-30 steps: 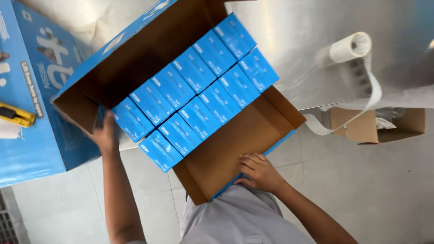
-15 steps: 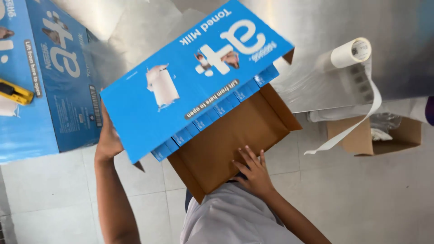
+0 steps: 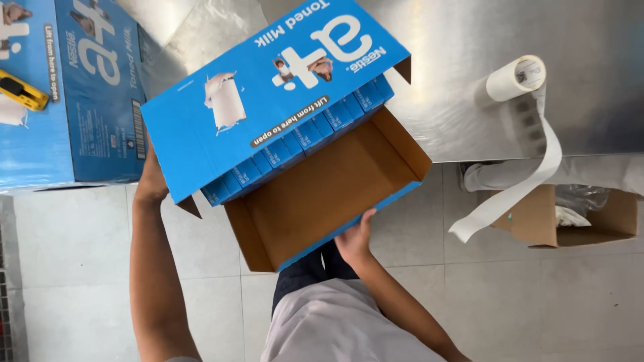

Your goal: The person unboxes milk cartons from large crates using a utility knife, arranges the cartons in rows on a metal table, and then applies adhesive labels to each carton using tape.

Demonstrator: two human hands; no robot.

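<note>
Right hand [image 3: 354, 236] lower under one carton [image 3: 282, 127]

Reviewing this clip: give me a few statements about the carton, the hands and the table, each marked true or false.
1. The blue top flap covers most of the small blue packs. True.
2. The right hand grips the roll of white tape. False: it holds the brown lower flap; the roll lies apart on the steel table.
3. The left hand is at the carton's left edge. True.
4. The yellow cutter lies on the floor. False: it rests on a second blue carton.
</note>
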